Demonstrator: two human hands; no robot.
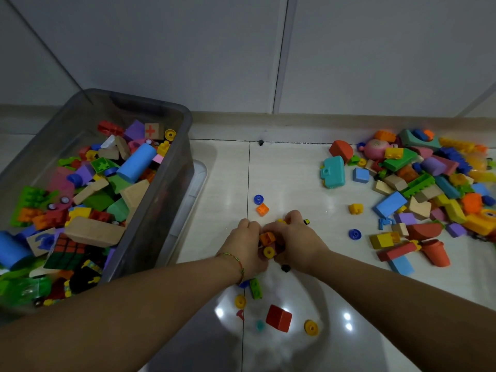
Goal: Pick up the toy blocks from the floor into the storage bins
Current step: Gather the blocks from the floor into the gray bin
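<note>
Orange square block (267, 238), studded top

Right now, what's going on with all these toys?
A person is tidying up. The left hand and right hand are cupped together over the tiled floor, gathering small pieces, including an orange brick and a yellow wheel. The grey storage bin beside them is well filled; a big pile of toy blocks lies to the right.

Grips an orange block (267, 238) and a yellow ring (268, 251) between left hand (245, 247) and right hand (295, 238) at frame centre, with grey storage bin (171, 210) full of blocks at left and loose block pile (418, 183) at right.
</note>
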